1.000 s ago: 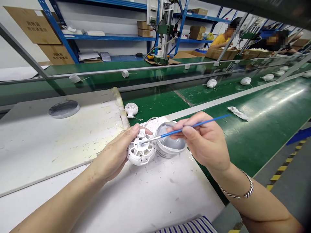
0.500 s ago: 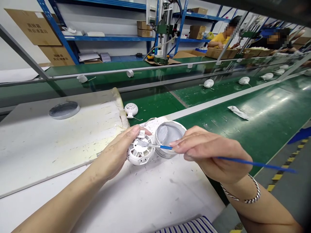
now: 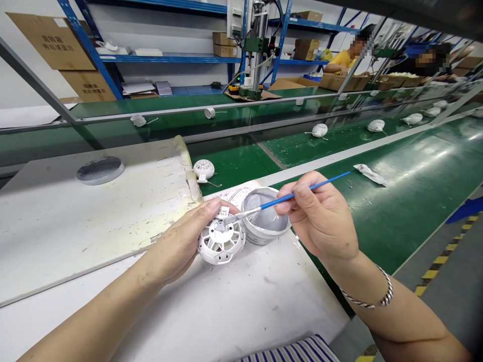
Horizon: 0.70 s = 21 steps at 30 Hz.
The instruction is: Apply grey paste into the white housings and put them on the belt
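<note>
My left hand [image 3: 181, 241] grips a round white vented plastic housing [image 3: 221, 247] from the side, with its fingers curled over the top edge. A small white label [image 3: 223, 212] sticks up beside my left thumb. My right hand [image 3: 320, 216] pinches a thin blue-handled brush [image 3: 294, 197]. Its grey-coated metal tip rests on the housing's central hub, which is smeared with grey paste. Just behind the housing stands an open white tub [image 3: 266, 217] lined with grey paste, close to my right fingers.
A white work board [image 3: 94, 221] lies under my hands, beside a green conveyor belt [image 3: 396, 201]. A similar housing [image 3: 204, 170] sits on the board's edge, near a grey disc [image 3: 100, 170]. Several white units lie on a farther belt. Two co-workers sit at the far right.
My right hand has lifted and turned the brush, its handle now pointing up and right rather than low. The tip is back on the hub, and the housing has shifted slightly.
</note>
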Each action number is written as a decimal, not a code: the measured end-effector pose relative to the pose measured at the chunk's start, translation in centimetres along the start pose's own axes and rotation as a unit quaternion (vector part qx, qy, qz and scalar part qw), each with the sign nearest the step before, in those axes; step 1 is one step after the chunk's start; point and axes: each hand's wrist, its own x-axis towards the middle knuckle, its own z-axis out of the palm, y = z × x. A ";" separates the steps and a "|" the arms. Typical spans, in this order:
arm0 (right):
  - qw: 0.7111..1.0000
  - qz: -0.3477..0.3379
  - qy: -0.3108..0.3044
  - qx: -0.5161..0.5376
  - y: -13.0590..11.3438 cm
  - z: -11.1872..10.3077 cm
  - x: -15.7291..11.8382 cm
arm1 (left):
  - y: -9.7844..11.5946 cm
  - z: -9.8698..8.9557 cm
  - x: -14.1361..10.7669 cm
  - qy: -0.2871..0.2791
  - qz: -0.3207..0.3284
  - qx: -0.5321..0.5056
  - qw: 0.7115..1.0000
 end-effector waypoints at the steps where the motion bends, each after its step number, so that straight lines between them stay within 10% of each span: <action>1: 1.000 0.011 -0.003 0.019 0.1 0.1 0.0 | -0.1 0.0 0.0 -0.001 0.002 -0.005 1.000; 21: 0.981 -0.114 -0.045 -0.148 -1.0 0.1 -2.0 | 0.3 -0.1 -0.3 0.008 0.001 -0.019 1.000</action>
